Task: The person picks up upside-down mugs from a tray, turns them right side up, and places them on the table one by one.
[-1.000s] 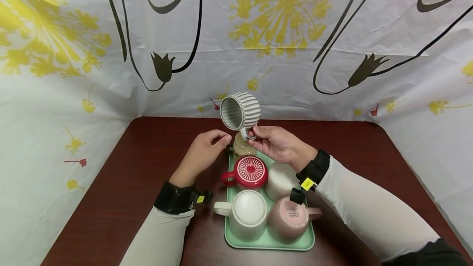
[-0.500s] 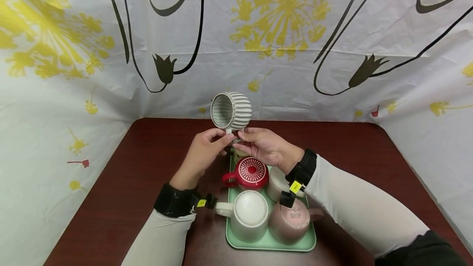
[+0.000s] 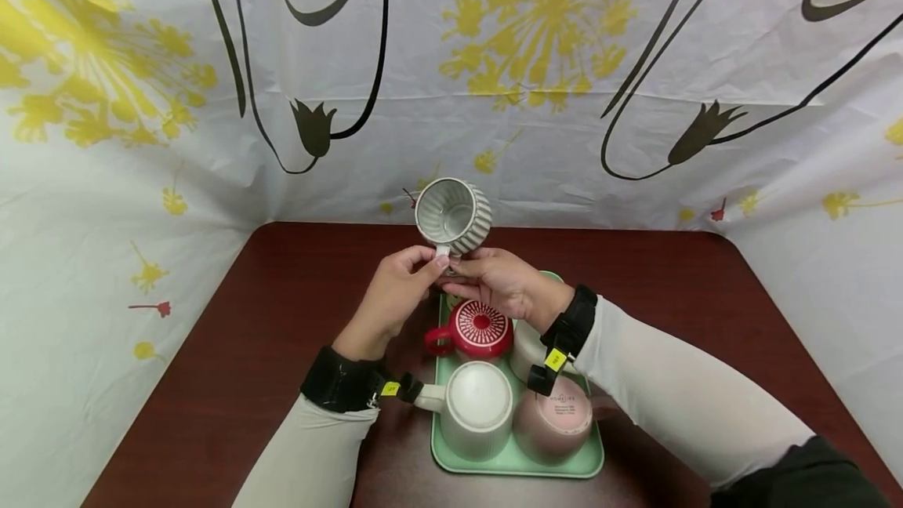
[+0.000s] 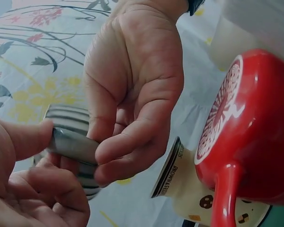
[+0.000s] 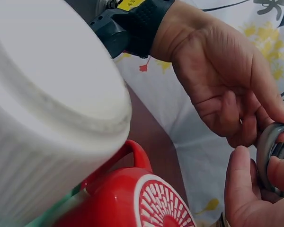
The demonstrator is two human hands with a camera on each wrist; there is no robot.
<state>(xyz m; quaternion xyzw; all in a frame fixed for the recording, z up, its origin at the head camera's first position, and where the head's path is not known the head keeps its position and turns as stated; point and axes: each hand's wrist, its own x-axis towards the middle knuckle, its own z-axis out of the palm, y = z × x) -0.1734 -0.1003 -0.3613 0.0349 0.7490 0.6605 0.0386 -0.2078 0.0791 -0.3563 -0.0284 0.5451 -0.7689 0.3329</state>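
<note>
A grey-and-white ribbed mug is held up above the far end of the tray, its mouth tipped toward me. My left hand pinches the mug's handle from the left. From the right, my right hand has thumb and fingers on the same handle. Both hands meet there, with fingertips close together. In the right wrist view the left hand and the grey handle show, while the mug's body is out of sight.
Below stands a green tray with upside-down mugs: red, white ribbed, pink, a partly hidden white one, and a cream printed one. A dark wood table lies around it; patterned cloth hangs behind.
The mug, first held by the right hand alone, shifted left to the left hand, which took hold of its handle. It then moved slightly back right, and its mouth turned more toward me.
</note>
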